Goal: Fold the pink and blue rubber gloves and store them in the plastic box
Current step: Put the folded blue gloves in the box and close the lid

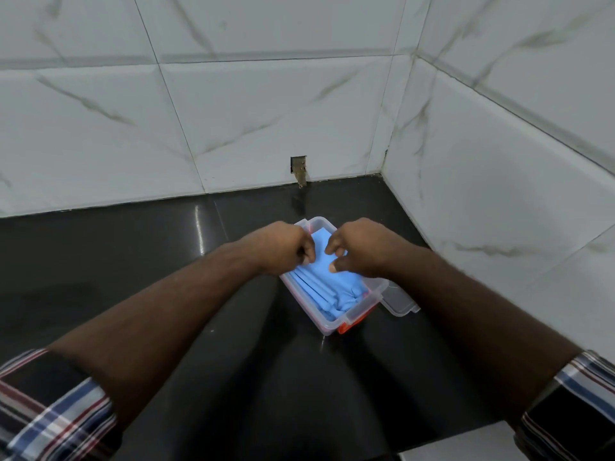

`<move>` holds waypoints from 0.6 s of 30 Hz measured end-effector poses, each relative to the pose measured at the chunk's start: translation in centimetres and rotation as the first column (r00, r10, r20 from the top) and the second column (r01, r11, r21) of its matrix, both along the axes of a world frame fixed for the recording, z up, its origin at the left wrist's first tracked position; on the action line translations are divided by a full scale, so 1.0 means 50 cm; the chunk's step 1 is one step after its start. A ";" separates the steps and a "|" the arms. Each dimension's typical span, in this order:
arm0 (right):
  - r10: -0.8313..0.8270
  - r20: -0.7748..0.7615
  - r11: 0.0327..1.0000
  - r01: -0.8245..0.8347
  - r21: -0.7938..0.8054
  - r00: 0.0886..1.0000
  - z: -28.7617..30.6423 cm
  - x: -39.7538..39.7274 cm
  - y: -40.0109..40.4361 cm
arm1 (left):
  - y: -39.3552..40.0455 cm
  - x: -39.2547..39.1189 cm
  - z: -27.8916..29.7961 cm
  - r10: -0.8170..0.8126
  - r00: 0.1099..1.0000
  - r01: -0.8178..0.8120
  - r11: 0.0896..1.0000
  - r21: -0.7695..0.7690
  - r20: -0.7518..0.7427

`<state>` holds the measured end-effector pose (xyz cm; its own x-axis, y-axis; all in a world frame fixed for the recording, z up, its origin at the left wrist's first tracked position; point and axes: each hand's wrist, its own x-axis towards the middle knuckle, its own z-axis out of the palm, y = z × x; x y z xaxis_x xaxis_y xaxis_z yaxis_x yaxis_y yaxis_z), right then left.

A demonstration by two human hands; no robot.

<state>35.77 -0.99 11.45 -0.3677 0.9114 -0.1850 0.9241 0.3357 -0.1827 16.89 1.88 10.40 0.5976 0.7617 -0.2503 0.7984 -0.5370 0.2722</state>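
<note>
Two hands, left [281, 249] and right [357, 249], press curled fingers onto the blue gloves [321, 281] inside the box [327, 322], centre frame on the black bench [133, 254]. Neither grip visibly pinches the rubber. Lid [401, 299] lies just right of the box.

one plastic box [332, 322], one lid [401, 302], two hands [283, 249]

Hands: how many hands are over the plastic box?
2. The left hand is above the box's left rim; the right hand is above its right side, both touching the blue glove inside.
</note>
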 end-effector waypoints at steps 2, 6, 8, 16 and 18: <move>0.068 -0.042 0.997 -0.070 -0.043 0.997 -0.007 -0.028 -0.007 | 0.012 -0.022 0.004 -0.005 0.997 0.007 0.999 0.037 -0.073; 0.103 -0.149 0.980 -0.126 -0.156 0.984 -0.038 -0.068 -0.019 | 0.023 -0.055 -0.014 -0.013 0.986 0.028 0.996 0.087 -0.168; 0.081 -0.163 0.982 -0.107 -0.158 0.983 -0.055 -0.079 -0.023 | 0.017 -0.060 -0.016 -0.022 0.981 0.041 0.995 0.090 -0.193; 0.037 -0.068 0.991 -0.045 -0.123 0.997 -0.104 -0.102 -0.030 | -0.012 -0.054 -0.012 -0.029 0.956 0.069 0.989 0.127 -0.293; 0.029 -0.020 0.992 -0.031 -0.122 0.999 -0.113 -0.107 -0.030 | -0.014 -0.050 -0.016 -0.027 0.954 0.069 0.989 0.131 -0.298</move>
<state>30.42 -2.51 5.79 -0.3986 0.8710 -0.2871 0.9101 0.3371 -0.2409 14.38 1.18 9.58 0.5497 0.7738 -0.3146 0.8042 -0.5921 -0.0512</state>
